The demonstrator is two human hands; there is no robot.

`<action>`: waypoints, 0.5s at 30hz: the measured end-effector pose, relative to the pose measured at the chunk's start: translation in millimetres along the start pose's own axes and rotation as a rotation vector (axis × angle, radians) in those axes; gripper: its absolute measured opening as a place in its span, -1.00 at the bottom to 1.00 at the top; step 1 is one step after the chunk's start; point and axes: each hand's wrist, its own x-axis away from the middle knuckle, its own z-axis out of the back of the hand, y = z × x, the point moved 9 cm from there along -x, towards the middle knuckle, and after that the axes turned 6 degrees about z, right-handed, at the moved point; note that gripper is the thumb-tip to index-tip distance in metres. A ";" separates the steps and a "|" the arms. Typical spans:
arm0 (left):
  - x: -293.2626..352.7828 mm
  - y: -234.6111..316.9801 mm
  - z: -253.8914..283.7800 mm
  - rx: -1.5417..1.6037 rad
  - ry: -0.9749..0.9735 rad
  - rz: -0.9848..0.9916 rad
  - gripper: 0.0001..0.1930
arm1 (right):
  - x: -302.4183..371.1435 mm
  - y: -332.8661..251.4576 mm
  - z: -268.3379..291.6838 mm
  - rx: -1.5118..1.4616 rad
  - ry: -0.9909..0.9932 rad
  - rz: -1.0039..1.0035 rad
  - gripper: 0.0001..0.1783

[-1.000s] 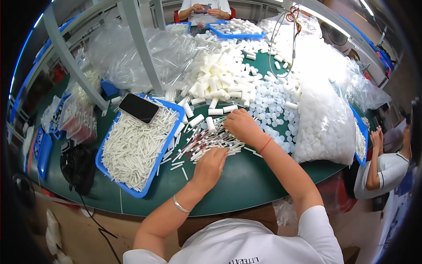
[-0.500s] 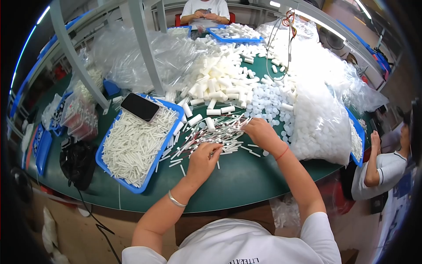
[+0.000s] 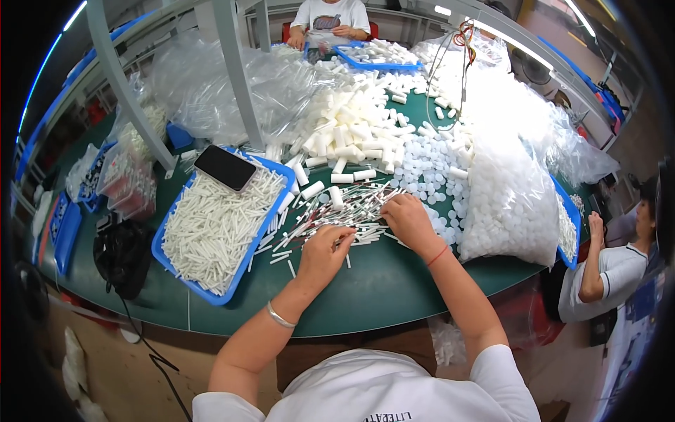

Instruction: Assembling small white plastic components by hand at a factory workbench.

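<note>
In front of me lies a loose heap of thin rods [image 3: 355,209], white and dark with reddish pieces among them. At its near left edge, my left hand [image 3: 325,254] is closed, thumb and fingertips together; what it pinches is too small to make out. My right hand [image 3: 410,219] reaches onto the heap's right side, fingers bent down and drawn together among the rods. Its fingertips are partly hidden, and I cannot make out what they grip. Short white sticks [image 3: 280,259] lie scattered beside my left hand. A thick white cylinder [image 3: 336,197] rests on the heap.
Left stands a blue tray [image 3: 160,259] of short white sticks, with a phone [image 3: 225,169] on top. Beyond are white cylinders [image 3: 344,126], translucent round pieces [image 3: 429,165] and a full clear bag [image 3: 510,218]. A metal post [image 3: 239,84] rises from the table. Co-workers sit opposite and right.
My right hand has shifted slightly left and toward me over the rods. My left hand stays almost in place. The co-worker opposite has moved their hands apart.
</note>
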 end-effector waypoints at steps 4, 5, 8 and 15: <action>-0.4 -0.1 -0.4 0.054 -0.016 0.018 -0.84 | 0.8 2.3 2.3 0.025 0.011 -0.003 -0.97; -0.9 0.0 -1.0 0.055 -0.016 0.019 -0.84 | 1.9 4.4 9.5 0.016 0.041 -0.022 -0.96; 0.6 -11.1 -1.9 0.141 -0.056 0.104 -0.83 | -3.6 -12.1 34.4 -0.150 0.048 -0.121 -0.95; 3.0 -16.5 -16.2 0.365 -0.171 0.227 -0.83 | 12.7 -61.3 46.9 -0.499 0.000 -0.139 -0.90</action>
